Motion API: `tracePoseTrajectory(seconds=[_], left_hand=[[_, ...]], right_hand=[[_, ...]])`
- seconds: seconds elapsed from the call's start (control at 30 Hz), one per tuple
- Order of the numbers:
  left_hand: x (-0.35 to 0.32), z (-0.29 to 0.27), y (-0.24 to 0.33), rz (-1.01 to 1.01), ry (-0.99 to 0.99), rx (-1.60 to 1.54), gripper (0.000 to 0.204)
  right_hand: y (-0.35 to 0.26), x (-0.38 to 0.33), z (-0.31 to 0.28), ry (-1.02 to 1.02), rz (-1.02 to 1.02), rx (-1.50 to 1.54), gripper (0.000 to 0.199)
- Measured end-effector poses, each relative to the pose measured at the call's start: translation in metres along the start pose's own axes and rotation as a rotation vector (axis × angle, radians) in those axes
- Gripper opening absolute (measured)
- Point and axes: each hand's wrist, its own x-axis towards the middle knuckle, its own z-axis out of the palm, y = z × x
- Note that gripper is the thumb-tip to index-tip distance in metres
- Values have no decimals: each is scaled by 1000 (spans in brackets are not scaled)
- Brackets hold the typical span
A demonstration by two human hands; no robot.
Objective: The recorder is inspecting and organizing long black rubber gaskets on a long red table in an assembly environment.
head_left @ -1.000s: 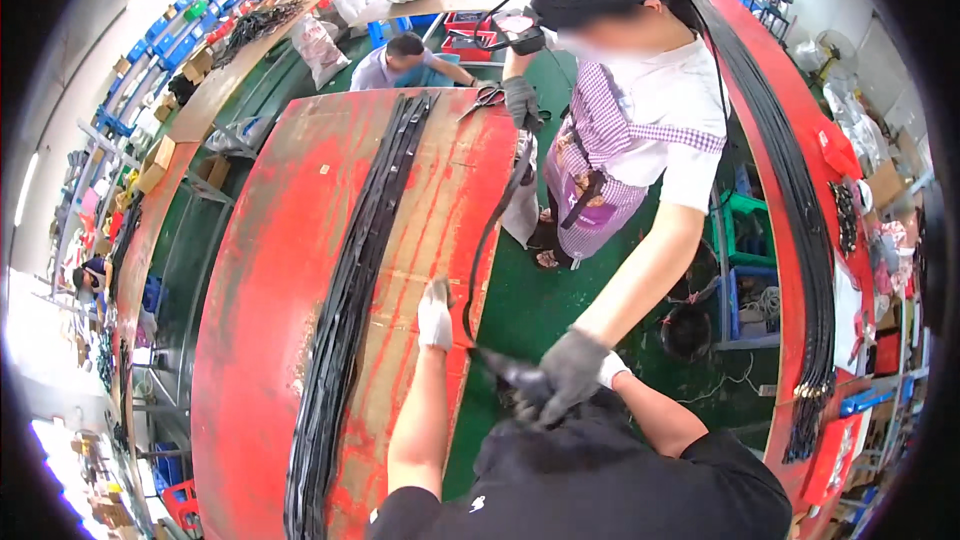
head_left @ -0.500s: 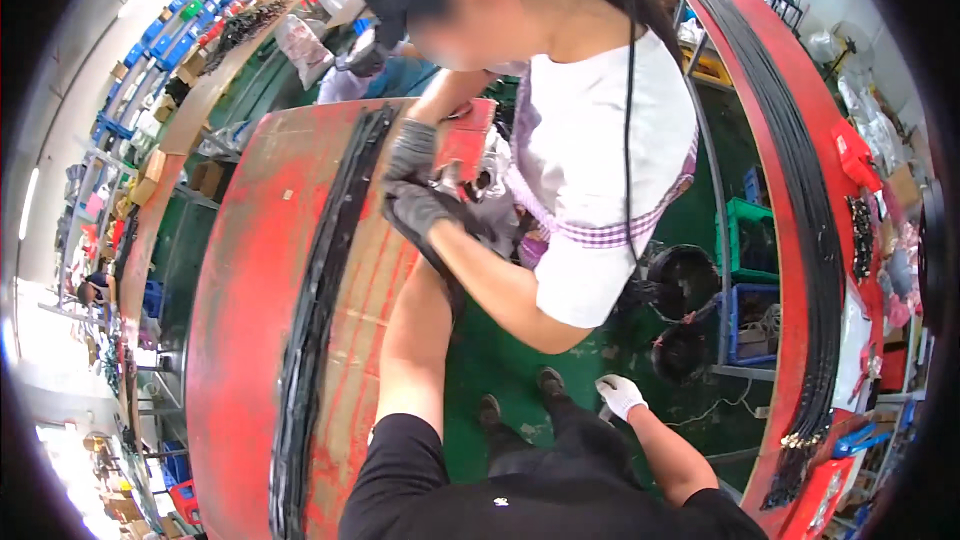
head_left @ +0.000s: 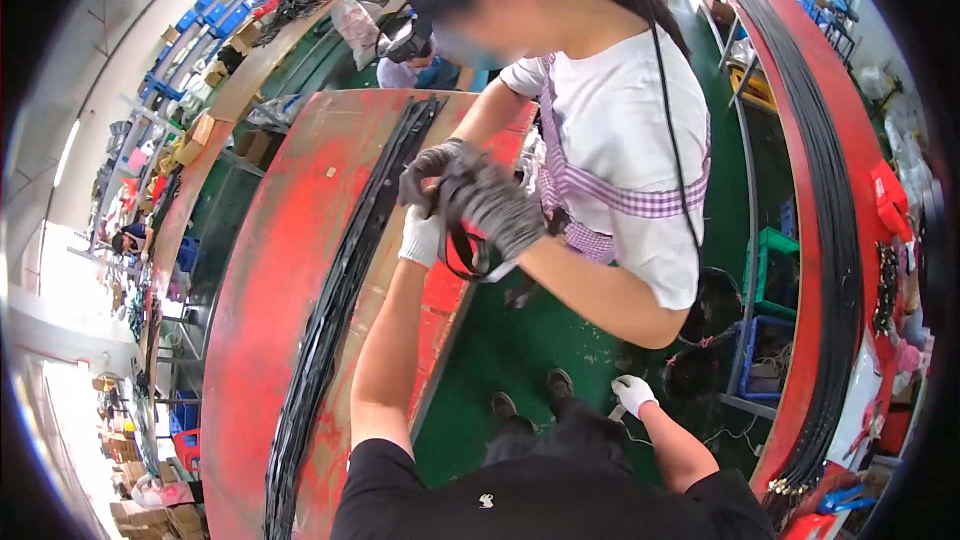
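1. The black strap loop (head_left: 462,245) hangs over the near edge of the red worktable (head_left: 265,270), held up between the person's left hand and a co-worker's gloved hands. It droops in a narrow U, so I judge it soft, flexible and light, more like a rubber or plastic strip than anything rigid.
2. It looks smooth, perhaps a little slippery; the cloth gloves should help the grip. It is best taken near the top of the loop, where both runs lie close together, rather than at the sagging bottom, which would swing.
3. The left hand (head_left: 421,237), in a white glove, reaches up with fingers curled at the upper part of the loop; whether it pinches the strap or only steadies it I cannot tell, since the other gloves cover the spot.
4. The co-worker's dark gloved hands (head_left: 470,195) close around the same loop from above, touching it just beside the left hand.
5. The right hand (head_left: 634,392), also white-gloved, hangs low by the person's hip, well apart from the strap, fingers loosely curled and holding nothing that I can see.
6. A long bundle of black strips (head_left: 340,280) lies lengthwise on the worktable; another bundle (head_left: 820,240) runs along the red bench to the right.
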Motion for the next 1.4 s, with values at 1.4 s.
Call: tracePoseTrajectory(seconds=[1.4], left_hand=[[-441,-75,2,-641,536,288,38]], right_hand=[[-443,184,-19,-29,-307,1145,25]])
